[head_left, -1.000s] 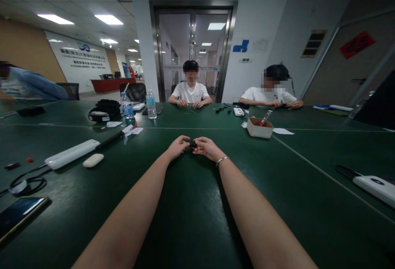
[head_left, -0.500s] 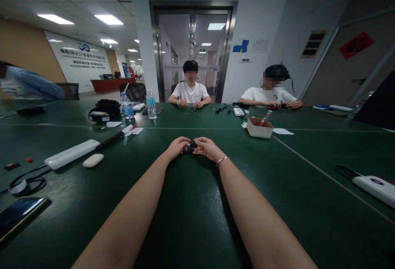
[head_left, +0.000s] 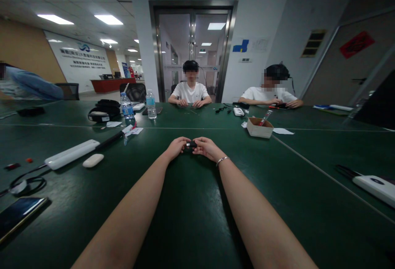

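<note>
Out over the green table (head_left: 191,203), my two hands meet at a small black object with a silver end (head_left: 191,143). It could be a USB stick, but it is too small to be sure. My left hand (head_left: 178,147) pinches the silver end on its left. On the other side, my right hand (head_left: 207,147) grips the black part between thumb and fingers. A bracelet (head_left: 222,160) circles my right wrist. The fingers partly cover the object, which lies roughly level just above the table or touching it; I cannot tell which.
To the left lie a white power bank (head_left: 72,153), a white rounded case (head_left: 93,160) and a phone (head_left: 21,217). Farther off stand two water bottles (head_left: 151,105) and a small box (head_left: 259,129). Two people in white shirts sit opposite. A white device (head_left: 375,187) lies right.
Slightly more of the silver end shows between my fingers; my hands stay in place. The co-worker at the right has shifted their head and hands slightly.
</note>
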`<action>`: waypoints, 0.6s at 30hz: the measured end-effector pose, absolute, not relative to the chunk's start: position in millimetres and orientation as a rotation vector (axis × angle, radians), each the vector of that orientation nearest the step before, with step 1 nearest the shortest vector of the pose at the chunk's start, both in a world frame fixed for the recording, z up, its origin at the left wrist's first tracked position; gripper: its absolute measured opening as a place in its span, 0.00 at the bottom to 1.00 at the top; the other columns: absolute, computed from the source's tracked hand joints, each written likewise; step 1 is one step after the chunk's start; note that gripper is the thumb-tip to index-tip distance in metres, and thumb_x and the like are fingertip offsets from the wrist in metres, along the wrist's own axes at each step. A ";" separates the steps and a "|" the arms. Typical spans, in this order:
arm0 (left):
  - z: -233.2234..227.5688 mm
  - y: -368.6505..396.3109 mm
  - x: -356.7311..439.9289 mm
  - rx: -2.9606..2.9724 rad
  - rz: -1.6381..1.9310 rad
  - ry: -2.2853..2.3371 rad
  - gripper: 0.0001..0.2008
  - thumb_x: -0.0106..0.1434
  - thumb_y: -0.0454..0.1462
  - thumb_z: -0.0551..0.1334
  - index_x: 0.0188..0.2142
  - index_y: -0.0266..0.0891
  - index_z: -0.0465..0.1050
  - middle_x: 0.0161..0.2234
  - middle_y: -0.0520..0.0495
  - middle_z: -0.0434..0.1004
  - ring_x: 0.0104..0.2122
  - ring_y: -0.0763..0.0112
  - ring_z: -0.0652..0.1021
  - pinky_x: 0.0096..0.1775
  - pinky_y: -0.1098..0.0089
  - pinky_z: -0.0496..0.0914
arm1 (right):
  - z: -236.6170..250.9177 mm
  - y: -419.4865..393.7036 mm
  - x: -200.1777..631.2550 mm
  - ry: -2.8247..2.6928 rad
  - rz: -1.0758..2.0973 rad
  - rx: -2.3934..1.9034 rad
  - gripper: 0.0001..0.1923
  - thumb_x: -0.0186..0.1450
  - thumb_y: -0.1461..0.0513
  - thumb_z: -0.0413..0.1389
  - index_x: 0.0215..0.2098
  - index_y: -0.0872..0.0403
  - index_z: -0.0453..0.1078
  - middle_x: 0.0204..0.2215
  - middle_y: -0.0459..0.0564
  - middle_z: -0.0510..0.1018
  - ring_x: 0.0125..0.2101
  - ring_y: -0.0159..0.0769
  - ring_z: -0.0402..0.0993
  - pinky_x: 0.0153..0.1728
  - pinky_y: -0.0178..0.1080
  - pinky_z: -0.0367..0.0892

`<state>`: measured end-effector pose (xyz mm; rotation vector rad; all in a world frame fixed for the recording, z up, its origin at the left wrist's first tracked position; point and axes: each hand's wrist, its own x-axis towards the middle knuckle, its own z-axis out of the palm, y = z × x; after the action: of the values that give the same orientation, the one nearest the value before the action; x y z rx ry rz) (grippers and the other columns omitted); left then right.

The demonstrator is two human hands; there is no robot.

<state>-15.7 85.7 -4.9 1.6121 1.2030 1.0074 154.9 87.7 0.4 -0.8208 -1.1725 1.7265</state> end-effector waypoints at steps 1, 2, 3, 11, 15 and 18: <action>-4.9 85.7 -15.9 1.620 0.999 1.191 0.16 0.59 0.38 0.49 0.41 0.33 0.69 0.21 0.50 0.68 0.18 0.78 0.64 0.20 0.78 0.59 | 0.1 88.0 155.1 -1.176 1.730 -0.817 0.02 0.63 0.70 0.52 0.35 0.60 0.63 0.21 0.48 0.72 0.18 0.27 0.71 0.26 0.37 0.75; -5.1 85.7 -15.9 1.634 0.986 1.179 0.17 0.60 0.39 0.48 0.41 0.33 0.69 0.20 0.51 0.67 0.18 0.78 0.64 0.20 0.78 0.58 | -0.3 88.2 155.1 -1.180 1.732 -0.816 0.02 0.63 0.70 0.52 0.35 0.60 0.63 0.21 0.48 0.72 0.18 0.27 0.72 0.26 0.36 0.75; -5.2 85.7 -15.9 1.651 0.973 1.170 0.17 0.60 0.39 0.48 0.42 0.33 0.69 0.19 0.51 0.66 0.17 0.78 0.63 0.20 0.78 0.57 | -0.6 88.4 155.2 -1.184 1.731 -0.815 0.02 0.63 0.70 0.52 0.34 0.60 0.63 0.21 0.47 0.72 0.18 0.27 0.72 0.26 0.36 0.75; -6.2 86.5 -15.7 1.638 0.989 1.181 0.17 0.59 0.40 0.49 0.41 0.33 0.69 0.19 0.52 0.65 0.17 0.79 0.63 0.20 0.78 0.57 | 0.6 87.5 155.2 -1.175 1.721 -0.831 0.03 0.62 0.70 0.54 0.34 0.59 0.63 0.20 0.47 0.72 0.18 0.28 0.72 0.26 0.37 0.75; -8.1 88.6 -16.4 1.643 0.996 1.200 0.15 0.56 0.37 0.52 0.42 0.35 0.68 0.20 0.53 0.66 0.18 0.79 0.64 0.20 0.78 0.58 | 0.9 87.0 155.3 -1.180 1.718 -0.828 0.02 0.63 0.70 0.52 0.33 0.59 0.63 0.20 0.47 0.72 0.18 0.27 0.71 0.26 0.37 0.75; -9.9 89.6 -16.8 1.650 0.995 1.177 0.16 0.57 0.39 0.51 0.41 0.34 0.69 0.19 0.53 0.65 0.17 0.79 0.63 0.19 0.78 0.57 | 1.0 86.6 155.2 -1.193 1.720 -0.823 0.04 0.64 0.72 0.50 0.34 0.59 0.63 0.21 0.47 0.72 0.18 0.27 0.71 0.27 0.37 0.75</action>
<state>-16.8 89.6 -9.9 1.6503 1.1770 0.9951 155.2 86.6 1.0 -0.8234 -1.1929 1.7203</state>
